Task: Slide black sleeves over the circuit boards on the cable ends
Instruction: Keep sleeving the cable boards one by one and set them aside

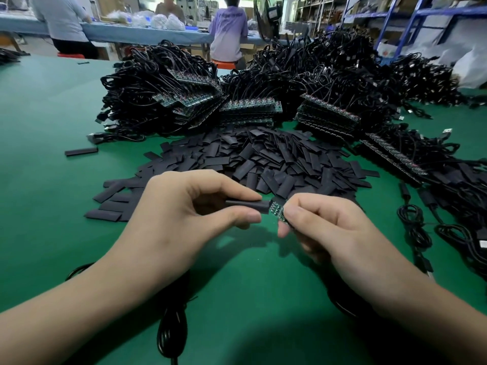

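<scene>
My left hand [189, 206] pinches a black sleeve [249, 206] between thumb and forefinger, held level above the green table [39, 180]. My right hand [326, 225] pinches a small circuit board [276, 210] on a cable end. The board's left tip sits at the sleeve's open right end; most of the board still shows. Its black cable [171, 330] loops on the table below my forearms.
A heap of loose black sleeves [263, 156] lies just beyond my hands. Behind it stand stacks of circuit boards with cables [250, 109] in big black piles. More cables [434, 233] lie to the right. Two people sit at a far bench.
</scene>
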